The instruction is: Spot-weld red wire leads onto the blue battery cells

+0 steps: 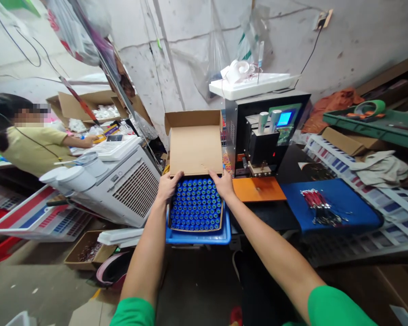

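Rows of blue cylindrical battery cells (195,203) stand packed upright in a cardboard box (195,151) whose lid is raised at the back. The box rests in a blue plastic tray (199,237). My left hand (168,185) grips the box at its back left corner, thumb on the cardboard edge. On the opposite corner, my right hand (223,183) holds the box the same way. Most of the fingers are hidden on the outer sides of the box.
Right of the box stands a black machine (236,136) with a lit screen and an orange plate (258,189). Red-and-silver parts (316,201) lie on a blue mat (353,203). At left are an air cooler (132,185) and a person in yellow (34,149).
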`<action>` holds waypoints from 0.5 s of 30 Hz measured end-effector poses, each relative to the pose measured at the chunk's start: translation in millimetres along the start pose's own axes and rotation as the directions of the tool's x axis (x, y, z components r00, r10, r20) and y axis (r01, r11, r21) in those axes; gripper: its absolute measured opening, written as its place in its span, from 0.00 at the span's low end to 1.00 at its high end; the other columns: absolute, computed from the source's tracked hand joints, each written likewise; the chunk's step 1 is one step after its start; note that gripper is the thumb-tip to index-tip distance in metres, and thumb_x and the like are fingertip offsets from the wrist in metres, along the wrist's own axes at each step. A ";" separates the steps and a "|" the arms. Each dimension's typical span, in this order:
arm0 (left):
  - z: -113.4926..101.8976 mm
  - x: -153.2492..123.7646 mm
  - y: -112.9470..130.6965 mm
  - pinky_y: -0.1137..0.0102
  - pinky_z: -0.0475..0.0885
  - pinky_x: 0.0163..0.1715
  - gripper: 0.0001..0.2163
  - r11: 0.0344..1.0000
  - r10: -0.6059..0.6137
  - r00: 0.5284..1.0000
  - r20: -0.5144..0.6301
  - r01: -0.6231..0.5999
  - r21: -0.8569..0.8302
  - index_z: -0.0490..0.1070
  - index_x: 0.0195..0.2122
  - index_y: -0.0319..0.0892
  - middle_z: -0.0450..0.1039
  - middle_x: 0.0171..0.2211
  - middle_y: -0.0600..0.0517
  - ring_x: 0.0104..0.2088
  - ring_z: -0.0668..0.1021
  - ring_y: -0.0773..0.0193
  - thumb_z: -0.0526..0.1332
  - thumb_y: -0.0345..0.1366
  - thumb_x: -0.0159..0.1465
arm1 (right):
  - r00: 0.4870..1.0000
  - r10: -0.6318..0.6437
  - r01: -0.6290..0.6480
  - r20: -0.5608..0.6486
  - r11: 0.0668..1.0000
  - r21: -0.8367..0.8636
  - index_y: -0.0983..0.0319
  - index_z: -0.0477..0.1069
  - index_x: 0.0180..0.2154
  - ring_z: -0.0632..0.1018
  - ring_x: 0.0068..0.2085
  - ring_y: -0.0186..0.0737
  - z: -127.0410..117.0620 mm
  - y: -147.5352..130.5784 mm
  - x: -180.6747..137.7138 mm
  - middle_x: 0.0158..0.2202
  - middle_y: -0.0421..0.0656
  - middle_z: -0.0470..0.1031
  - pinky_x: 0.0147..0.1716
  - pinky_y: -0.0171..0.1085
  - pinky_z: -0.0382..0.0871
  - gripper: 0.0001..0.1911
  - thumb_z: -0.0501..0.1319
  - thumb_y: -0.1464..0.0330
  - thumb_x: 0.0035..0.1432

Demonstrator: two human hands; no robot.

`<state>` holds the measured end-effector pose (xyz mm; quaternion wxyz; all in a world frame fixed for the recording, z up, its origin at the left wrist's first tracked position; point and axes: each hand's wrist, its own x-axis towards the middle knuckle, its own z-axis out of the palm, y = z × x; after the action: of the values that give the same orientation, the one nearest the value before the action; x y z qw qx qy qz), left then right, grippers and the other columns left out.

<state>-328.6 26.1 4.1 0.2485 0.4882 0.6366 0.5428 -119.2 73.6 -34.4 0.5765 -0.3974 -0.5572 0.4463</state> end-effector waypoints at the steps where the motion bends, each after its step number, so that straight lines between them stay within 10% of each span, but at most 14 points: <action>1: -0.3 0.5 -0.8 0.62 0.74 0.49 0.30 1.000 -0.007 1.000 0.004 0.007 -0.005 0.79 0.44 0.36 0.80 0.46 0.42 0.48 0.80 0.49 0.68 0.58 0.51 | 1.000 -0.003 0.003 0.003 1.000 0.000 0.65 0.75 0.48 0.80 0.51 0.47 1.0 -0.1 -0.3 0.49 0.52 0.80 0.54 0.44 0.71 0.25 0.64 0.53 0.57; 15: 5.1 70.1 24.3 0.64 0.73 0.50 0.16 0.996 0.084 0.992 -0.098 -0.084 -0.002 0.78 0.42 0.34 0.81 0.45 0.45 0.47 0.80 0.55 0.67 0.42 0.59 | 0.982 -0.187 0.187 0.007 0.981 -0.042 0.70 0.77 0.43 0.81 0.48 0.50 18.7 -21.1 75.6 0.45 0.56 0.81 0.50 0.45 0.72 0.21 0.67 0.58 0.56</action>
<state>-343.7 89.3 40.3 0.1952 0.4865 0.6255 0.5779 -137.8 139.2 8.7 0.6065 -0.3545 -0.6025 0.3789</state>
